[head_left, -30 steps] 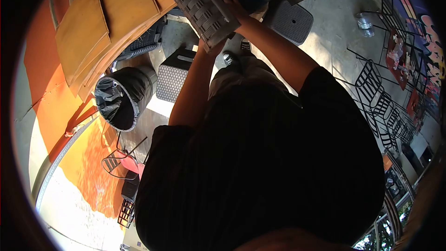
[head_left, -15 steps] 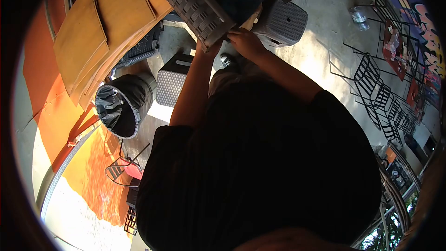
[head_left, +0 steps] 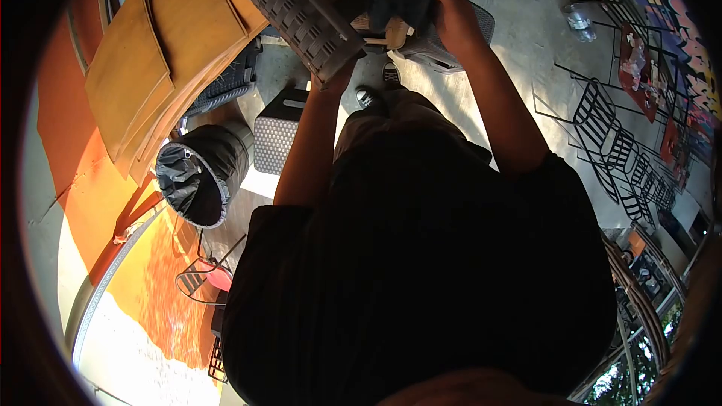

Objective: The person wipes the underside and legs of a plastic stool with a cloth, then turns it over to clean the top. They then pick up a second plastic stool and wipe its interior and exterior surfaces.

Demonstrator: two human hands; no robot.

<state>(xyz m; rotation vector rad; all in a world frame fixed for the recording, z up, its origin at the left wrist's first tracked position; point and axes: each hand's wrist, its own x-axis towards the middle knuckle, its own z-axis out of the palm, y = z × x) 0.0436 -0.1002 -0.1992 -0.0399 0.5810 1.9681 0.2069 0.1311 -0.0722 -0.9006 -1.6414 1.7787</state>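
Observation:
A dark woven-pattern plastic chair (head_left: 289, 11) is raised at the top of the view. My left hand (head_left: 335, 75) is at its lower corner, with the fingers mostly hidden behind the edge. My right hand (head_left: 451, 11) is at a dark cloth (head_left: 402, 1), its fingers bent round the cloth's right side. Below the cloth a light tan piece (head_left: 396, 33) shows. Behind my right hand stands a grey plastic stool (head_left: 432, 49), partly covered.
A bin with a black liner (head_left: 197, 180) stands at left, beside a patterned stool (head_left: 277, 139). Curved orange-brown sheets (head_left: 188, 22) fill the upper left. Black metal chairs (head_left: 602, 116) and a plastic bottle (head_left: 579, 24) are at right. My shoes (head_left: 368, 98) are below the chair.
My right hand has moved up and right, away from the chair's lower corner, to the dark cloth. The chair has shifted slightly left, and both shoes now show.

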